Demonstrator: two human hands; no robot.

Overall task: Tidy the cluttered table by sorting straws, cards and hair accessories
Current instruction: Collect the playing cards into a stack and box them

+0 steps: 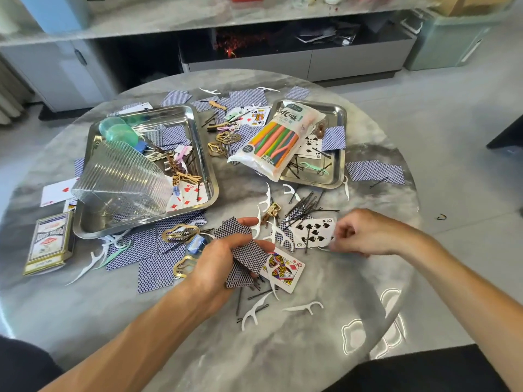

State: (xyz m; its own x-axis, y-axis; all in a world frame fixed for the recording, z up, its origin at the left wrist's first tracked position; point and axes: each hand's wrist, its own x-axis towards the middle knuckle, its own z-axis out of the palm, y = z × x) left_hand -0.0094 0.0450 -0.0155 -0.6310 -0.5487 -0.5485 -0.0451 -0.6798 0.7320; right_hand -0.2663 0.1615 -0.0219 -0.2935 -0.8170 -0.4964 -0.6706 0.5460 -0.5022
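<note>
A round grey marbled desk [283, 349] stands on a pale tiled floor [452, 89]. Behind it runs a long low cabinet [297, 62] with a glowing fireplace insert [229, 46].

arms: bare, no sleeves | wrists: no watch | lap: dark clothing

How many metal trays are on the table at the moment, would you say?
2. The large tray sits left of centre, holding a clear ribbed container; the small tray sits right of centre, under the bag of straws. None seems hidden.

Left hand [219, 257] grips face-down card stack [243, 251] — right hand [360, 233] pinches edge of nine of spades [312, 232] on table [283, 357].
</note>
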